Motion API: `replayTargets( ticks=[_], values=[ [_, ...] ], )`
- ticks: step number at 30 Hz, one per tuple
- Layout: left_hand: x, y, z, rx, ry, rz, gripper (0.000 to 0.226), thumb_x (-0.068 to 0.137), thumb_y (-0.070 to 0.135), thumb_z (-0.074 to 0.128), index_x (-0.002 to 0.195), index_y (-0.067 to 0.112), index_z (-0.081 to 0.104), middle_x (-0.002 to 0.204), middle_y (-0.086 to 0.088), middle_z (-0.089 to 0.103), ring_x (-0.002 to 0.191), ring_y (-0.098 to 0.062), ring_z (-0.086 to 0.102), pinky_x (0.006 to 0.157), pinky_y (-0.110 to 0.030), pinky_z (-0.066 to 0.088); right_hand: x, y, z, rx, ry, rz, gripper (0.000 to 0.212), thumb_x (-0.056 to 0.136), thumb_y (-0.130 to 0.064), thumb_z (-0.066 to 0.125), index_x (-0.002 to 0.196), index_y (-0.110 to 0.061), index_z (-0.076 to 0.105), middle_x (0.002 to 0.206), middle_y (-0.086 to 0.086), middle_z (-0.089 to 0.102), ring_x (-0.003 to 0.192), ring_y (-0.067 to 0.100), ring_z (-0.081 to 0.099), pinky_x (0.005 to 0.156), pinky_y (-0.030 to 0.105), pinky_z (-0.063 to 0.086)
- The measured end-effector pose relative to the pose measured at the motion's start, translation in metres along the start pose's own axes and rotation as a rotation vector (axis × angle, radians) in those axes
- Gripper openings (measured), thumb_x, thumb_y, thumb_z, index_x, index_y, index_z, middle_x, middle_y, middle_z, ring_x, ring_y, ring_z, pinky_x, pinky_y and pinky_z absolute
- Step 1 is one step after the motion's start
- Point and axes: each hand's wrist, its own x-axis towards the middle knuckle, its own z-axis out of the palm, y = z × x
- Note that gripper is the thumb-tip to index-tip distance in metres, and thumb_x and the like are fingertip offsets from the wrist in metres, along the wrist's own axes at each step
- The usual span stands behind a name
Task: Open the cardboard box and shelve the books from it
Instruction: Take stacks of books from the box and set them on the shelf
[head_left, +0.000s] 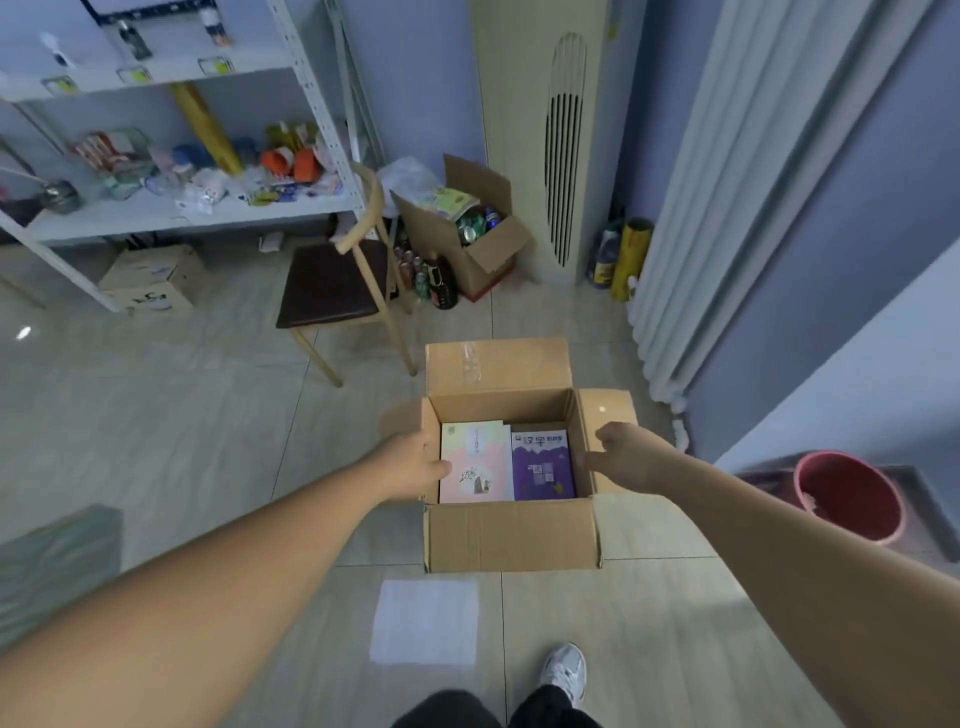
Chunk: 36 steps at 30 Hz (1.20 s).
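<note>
Clasping the left wall of the box with the left grip, fingers curled over the rim beside the pink book; clasping the right wall with the right grip, fingers curled at the rim. Standing on the floor, all four flaps folded out. Inside, lying flat side by side: pink book left, purple book right, long axes running from near wall to far wall, titles at the far end. Reads "汉字" on the purple cover; pink cover's print too small to read. Just nearer than the box, white sheet; beyond its far-left corner, chair.
</note>
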Motion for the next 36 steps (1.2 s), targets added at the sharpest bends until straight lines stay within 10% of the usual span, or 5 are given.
replayTargets(
  ticks=[7,19,30,36],
  values=[
    [0.091,-0.036,0.017,-0.111,-0.142,-0.066,0.054,0.105,0.034,0.06,0.153,0.013,0.048,0.153,-0.006,0.057,0.126,-0.024,0.06,0.087,-0.025,0.041,0.082,-0.019,0.007,-0.149,-0.169,0.037,0.047,0.107,-0.031,0.058,0.147,-0.008,0.053,0.147,0.014,0.06,0.11,0.021,0.054,0.088,0.029,0.047],
    [0.285,-0.065,0.082,-0.31,-0.289,-0.194,0.08,0.092,0.046,0.067,0.159,0.01,0.042,0.149,-0.007,0.06,0.129,-0.024,0.063,0.1,-0.024,0.045,0.3,-0.004,0.067,-0.145,-0.302,0.187,0.063,0.096,-0.054,0.061,0.15,-0.021,0.053,0.142,0.006,0.064,0.121,0.028,0.063,0.097,0.039,0.056],
    [0.411,-0.1,0.24,-0.085,-0.276,-0.187,0.106,0.093,0.044,0.074,0.17,0.016,0.007,0.179,-0.006,-0.006,0.165,-0.027,-0.003,0.13,-0.038,0.01,0.492,0.052,0.174,-0.246,-0.318,0.109,0.071,0.104,-0.038,0.059,0.165,-0.019,0.029,0.16,0.014,0.044,0.13,0.033,0.057,0.099,0.036,0.051],
    [0.423,-0.128,0.289,-0.028,-0.192,-0.071,0.095,0.095,0.027,0.068,0.168,0.019,0.008,0.179,0.002,-0.005,0.164,-0.032,-0.003,0.127,-0.04,0.028,0.534,0.084,0.217,-0.445,-0.197,0.003,0.074,0.1,-0.051,0.057,0.162,-0.019,0.032,0.163,0.014,0.033,0.154,0.037,0.025,0.128,0.045,0.019]
  ],
)
